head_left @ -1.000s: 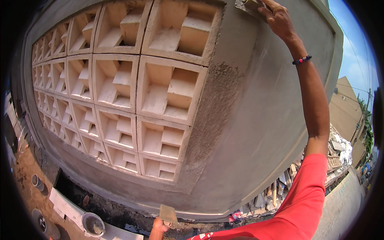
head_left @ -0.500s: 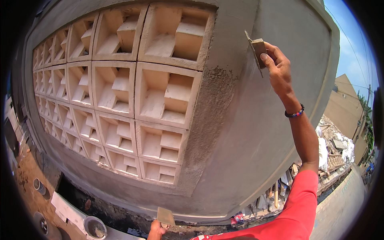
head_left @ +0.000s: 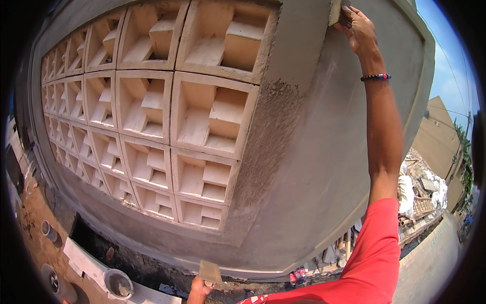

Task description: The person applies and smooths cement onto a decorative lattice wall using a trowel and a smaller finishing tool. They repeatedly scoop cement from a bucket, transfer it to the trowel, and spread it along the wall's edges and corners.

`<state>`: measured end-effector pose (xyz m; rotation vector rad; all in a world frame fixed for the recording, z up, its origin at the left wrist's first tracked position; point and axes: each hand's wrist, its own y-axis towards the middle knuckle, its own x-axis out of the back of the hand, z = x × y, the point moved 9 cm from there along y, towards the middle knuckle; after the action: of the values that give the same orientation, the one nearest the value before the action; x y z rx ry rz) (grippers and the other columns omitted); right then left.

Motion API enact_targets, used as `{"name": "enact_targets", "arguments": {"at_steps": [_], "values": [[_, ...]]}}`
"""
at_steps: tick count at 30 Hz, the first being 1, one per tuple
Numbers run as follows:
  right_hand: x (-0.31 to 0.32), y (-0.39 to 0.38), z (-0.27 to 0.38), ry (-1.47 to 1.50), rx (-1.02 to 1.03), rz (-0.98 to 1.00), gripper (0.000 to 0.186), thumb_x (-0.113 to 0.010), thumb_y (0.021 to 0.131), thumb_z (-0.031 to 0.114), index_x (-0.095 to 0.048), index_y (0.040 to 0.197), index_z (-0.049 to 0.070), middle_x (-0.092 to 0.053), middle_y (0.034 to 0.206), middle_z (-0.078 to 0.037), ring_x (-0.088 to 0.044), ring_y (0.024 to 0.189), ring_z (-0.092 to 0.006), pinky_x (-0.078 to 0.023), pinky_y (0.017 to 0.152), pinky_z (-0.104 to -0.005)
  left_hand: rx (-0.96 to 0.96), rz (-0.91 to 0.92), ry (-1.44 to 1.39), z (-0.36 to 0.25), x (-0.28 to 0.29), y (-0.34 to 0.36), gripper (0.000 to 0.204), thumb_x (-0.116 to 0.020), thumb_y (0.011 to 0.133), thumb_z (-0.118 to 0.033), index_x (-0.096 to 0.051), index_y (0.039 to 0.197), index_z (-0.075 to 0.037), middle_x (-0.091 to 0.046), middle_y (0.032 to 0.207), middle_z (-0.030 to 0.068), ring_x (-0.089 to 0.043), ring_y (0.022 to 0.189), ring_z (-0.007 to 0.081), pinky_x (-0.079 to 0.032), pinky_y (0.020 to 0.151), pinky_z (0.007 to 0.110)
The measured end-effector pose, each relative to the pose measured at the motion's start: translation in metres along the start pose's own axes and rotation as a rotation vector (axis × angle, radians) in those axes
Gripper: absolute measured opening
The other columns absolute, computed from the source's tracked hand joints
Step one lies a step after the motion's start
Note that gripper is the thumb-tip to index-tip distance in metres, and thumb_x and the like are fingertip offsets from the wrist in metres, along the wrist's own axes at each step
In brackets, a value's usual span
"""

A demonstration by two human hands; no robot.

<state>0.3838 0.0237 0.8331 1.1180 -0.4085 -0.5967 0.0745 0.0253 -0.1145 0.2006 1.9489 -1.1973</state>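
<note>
Up high goes the right hand (head_left: 360, 31), fingers and thumb pinching a grey, mortar-smeared rectangular hand float (head_left: 334, 12) at the very top of the view! The tool sits by the large grey plastered wall (head_left: 349, 131); whether its face presses flat there, I can't tell. Down low, the left hand (head_left: 198, 290) curls round the grip of a small tan rectangular board (head_left: 210, 272), well apart from the wall's upper strip.

The step in hand looks like finishing the plaster beside the cream-coloured, square-celled concrete block screen (head_left: 195, 137). See the contrast: a smooth, darker grey plaster band (head_left: 296, 45) up by the float, and right below it a coarse, pitted brown-grey plaster strip (head_left: 271, 124) running down alongside the blocks. That rough stretch, I'd judge, is the unfinished part.

So what does the next move call for? Probably a steady stroke with even pressure, the float's edge tipped slightly so it won't dig in, and kept clear of the block rims. Dragging too hard could tear the strip or score the smoother plaster to its right.
</note>
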Motion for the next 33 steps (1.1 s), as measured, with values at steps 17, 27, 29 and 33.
{"name": "enact_targets", "arguments": {"at_steps": [17,27,29,33], "values": [[-0.009,-0.262,-0.083,0.097,-0.277,0.032,0.029,-0.053,0.091,0.007,-0.051,0.117,-0.005,-0.064,0.099,-0.011,-0.064,0.088,-0.0161,-0.057,0.066,-0.0317,0.090,0.000,0.052,0.015,-0.017,0.011,0.020,-0.048,0.091,-0.020,-0.060,0.104,-0.009,-0.067,0.096,0.0080,-0.066,0.082,0.0271,-0.053,0.059,0.043],[0.006,-0.084,0.065,-0.644,0.544,-0.201,0.026,-0.060,0.085,0.013,-0.061,0.108,0.000,-0.067,0.092,-0.011,-0.063,0.079,-0.0152,-0.052,0.069,-0.0283,0.082,0.065,0.049,0.010,-0.012,0.021,0.018,-0.052,0.091,-0.023,-0.059,0.104,-0.013,-0.066,0.094,0.0051,-0.065,0.081,0.0254,-0.053,0.060,0.042],[-0.009,-0.057,0.076,-0.686,0.542,-0.230,0.023,-0.059,0.084,0.011,-0.062,0.104,0.000,-0.066,0.089,-0.011,-0.063,0.075,-0.0192,-0.051,0.069,-0.0325,0.061,0.068,0.013,0.007,-0.013,0.016,0.018,-0.053,0.091,-0.024,-0.059,0.103,-0.012,-0.066,0.095,0.0051,-0.065,0.082,0.0255,-0.054,0.061,0.042],[-0.026,-0.031,0.090,-0.807,0.629,-0.220,0.019,-0.054,0.082,0.008,-0.064,0.095,-0.002,-0.065,0.082,-0.006,-0.060,0.074,-0.0159,-0.048,0.065,-0.0325,0.039,0.107,0.031,0.007,-0.018,0.015,0.017,-0.053,0.090,-0.023,-0.059,0.102,-0.012,-0.066,0.096,0.0055,-0.066,0.083,0.0257,-0.054,0.062,0.042]]}}
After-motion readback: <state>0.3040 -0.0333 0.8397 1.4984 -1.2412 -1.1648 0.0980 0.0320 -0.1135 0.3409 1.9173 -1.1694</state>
